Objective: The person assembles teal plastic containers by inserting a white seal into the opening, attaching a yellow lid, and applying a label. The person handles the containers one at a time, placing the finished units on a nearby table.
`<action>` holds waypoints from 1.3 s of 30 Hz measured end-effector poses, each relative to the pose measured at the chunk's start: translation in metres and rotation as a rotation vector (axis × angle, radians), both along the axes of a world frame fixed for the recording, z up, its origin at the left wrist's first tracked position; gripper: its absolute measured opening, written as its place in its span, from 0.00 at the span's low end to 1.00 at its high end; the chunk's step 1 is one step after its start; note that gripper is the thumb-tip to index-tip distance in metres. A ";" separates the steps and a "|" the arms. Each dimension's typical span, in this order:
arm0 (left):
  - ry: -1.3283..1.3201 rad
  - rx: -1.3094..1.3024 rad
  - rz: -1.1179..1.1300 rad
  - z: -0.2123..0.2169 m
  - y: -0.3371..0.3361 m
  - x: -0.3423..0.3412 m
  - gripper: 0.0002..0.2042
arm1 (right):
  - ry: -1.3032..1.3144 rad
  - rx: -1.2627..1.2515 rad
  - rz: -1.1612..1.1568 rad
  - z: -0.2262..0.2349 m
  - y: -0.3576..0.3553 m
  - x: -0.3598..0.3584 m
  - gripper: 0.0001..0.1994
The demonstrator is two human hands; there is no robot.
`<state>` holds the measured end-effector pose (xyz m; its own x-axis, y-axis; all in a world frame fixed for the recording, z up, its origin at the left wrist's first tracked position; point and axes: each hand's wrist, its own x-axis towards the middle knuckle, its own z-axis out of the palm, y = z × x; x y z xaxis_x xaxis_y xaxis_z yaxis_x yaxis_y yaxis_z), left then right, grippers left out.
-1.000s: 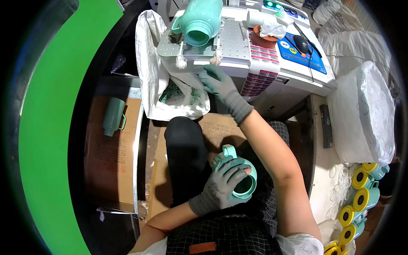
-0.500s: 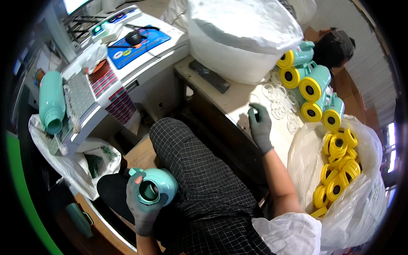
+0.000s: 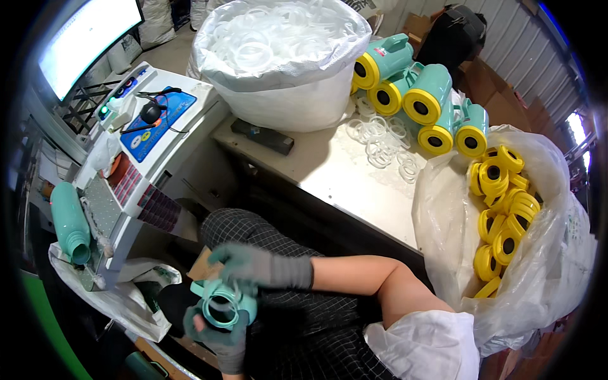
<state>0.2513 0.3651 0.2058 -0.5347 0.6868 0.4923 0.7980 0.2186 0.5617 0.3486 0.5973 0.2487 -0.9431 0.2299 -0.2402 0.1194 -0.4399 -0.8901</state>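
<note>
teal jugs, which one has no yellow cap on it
The teal jug held between the left hand and right hand; its mouth is open, unlike the capped jugs on the table.

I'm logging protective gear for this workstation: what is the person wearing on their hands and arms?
Both hands wear grey knitted work gloves: left hand, right hand. The right forearm is bare between the glove cuff and a loose white sleeve cover near the elbow.

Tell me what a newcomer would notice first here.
The gloved hands at the lap: the left hand holds a teal jug from below, and the right hand rests on its top. To the right, a clear bag brims with yellow caps; behind it, capped jugs lie on the table.
</note>
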 end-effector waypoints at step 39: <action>0.334 -0.261 0.120 0.028 -0.012 -0.014 0.26 | 0.549 1.745 0.253 -0.015 -0.059 -0.015 0.14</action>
<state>0.2376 0.3531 0.2339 -0.4594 0.7538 0.4699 0.8866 0.4213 0.1910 0.3340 0.5378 0.2332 -0.8710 -0.2924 0.3948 -0.3974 0.8917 -0.2164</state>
